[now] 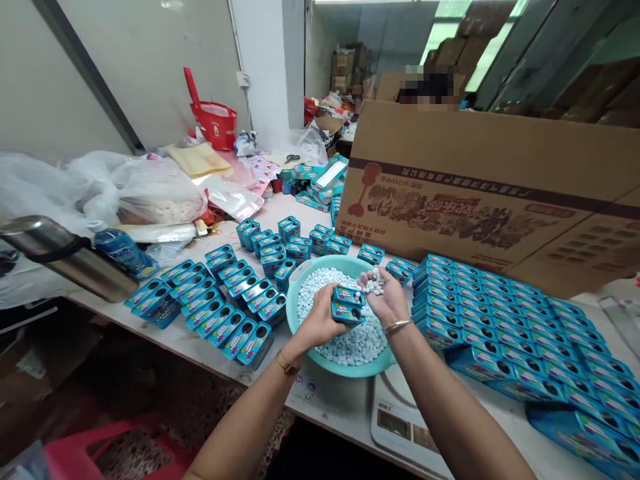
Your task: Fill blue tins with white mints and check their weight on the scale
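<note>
My left hand [320, 320] grips two small blue candy tins [347, 305] side by side, their dark round openings facing up and to the right. Beside them my right hand [387, 297] is cupped around a small heap of white candies [374, 283], close to the tins' openings. Both hands are over a turquoise basin [296, 317] filled with small white and pale blue candies [345, 347]. Some candies show at the upper tin's opening. How full the held tins are I cannot tell.
Blue tins stand in loose rows [233, 293] on the left and in a dense block [500, 320] on the right. A scale [400, 427] sits in front of the basin. Behind are a large cardboard box [475, 167], a steel thermos [75, 260] and a blue bottle [123, 250].
</note>
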Available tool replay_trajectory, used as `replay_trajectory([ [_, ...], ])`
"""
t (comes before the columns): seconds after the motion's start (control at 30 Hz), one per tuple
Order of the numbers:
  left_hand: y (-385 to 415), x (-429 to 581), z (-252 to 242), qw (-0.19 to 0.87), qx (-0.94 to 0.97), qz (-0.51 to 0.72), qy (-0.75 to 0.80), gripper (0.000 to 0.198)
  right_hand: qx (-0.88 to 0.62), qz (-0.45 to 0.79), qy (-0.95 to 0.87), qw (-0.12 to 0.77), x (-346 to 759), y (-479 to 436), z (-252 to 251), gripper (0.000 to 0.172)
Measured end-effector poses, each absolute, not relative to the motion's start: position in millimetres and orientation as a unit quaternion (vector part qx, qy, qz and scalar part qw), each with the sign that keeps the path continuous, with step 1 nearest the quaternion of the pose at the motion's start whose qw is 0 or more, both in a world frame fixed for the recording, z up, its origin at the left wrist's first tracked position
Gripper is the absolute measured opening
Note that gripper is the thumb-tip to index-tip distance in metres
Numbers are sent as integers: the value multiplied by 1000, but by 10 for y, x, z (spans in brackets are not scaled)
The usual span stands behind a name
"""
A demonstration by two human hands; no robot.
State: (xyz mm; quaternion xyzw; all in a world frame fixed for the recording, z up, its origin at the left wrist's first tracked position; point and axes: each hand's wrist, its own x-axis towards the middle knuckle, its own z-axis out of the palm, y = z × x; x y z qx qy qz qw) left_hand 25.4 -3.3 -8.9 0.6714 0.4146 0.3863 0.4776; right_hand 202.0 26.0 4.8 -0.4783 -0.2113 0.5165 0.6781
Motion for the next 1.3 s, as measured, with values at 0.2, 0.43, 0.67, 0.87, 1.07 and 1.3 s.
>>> replay_trajectory([
  [0.2,-81,278,-4,623,551,441,339,83,-570,452,-336,598,2020,-17,31,49],
  [0.43,-287,630,-74,729,409,481,264,87,-601,389,-416,561,1742,-341,291,62],
  [0.67,-892,337,228,649,434,562,273,82,-535,470,-461,529,1561,-789,556,48],
  [0.87,-1677,-274,34,514,392,629,432,74,-458,517,-482,539,1258,-1237,301,39],
  [1.07,-1742,-495,-736,353,328,627,612,72,-496,556,-327,582,1289,-1502,-35,38],
  [1.3,-1200,-166,-1057,278,388,613,630,72,-548,537,-223,601,1548,-1811,-182,43],
])
